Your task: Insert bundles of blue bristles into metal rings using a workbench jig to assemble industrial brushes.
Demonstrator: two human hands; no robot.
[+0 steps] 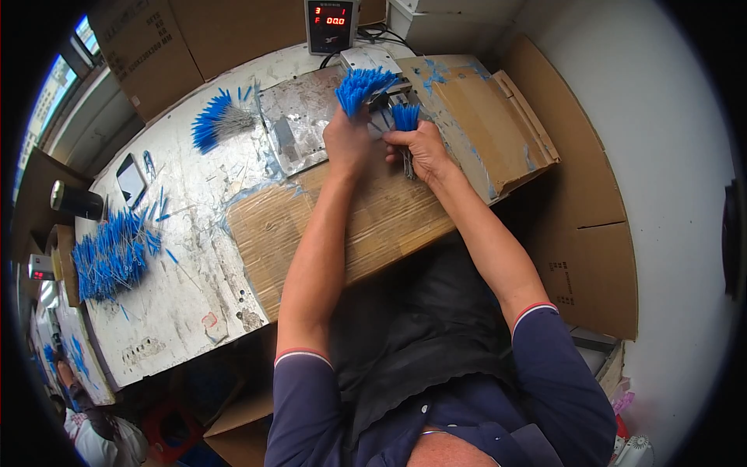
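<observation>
My left hand [348, 142] is closed around a thick bundle of blue-ended wire pieces [362, 87], their blue ends fanned out above the fist. Just to its right, my right hand [424, 149] grips a smaller bundle of blue-ended wire pieces [405, 117], blue ends up and thin grey wires hanging below the fingers. Both hands are above the far edge of a cardboard sheet [373, 226], close to a small metal fixture [399, 99] that the hands and bundles partly hide. Motion blurs the area between the hands.
A metal plate [299, 113] lies left of my hands, with a fanned pile of blue-ended pieces [208, 124] beyond it. A larger heap [117, 253], a phone [131, 180] and a dark can [75, 199] are at left. A display box [331, 27] stands behind; a cardboard box [482, 117] sits right.
</observation>
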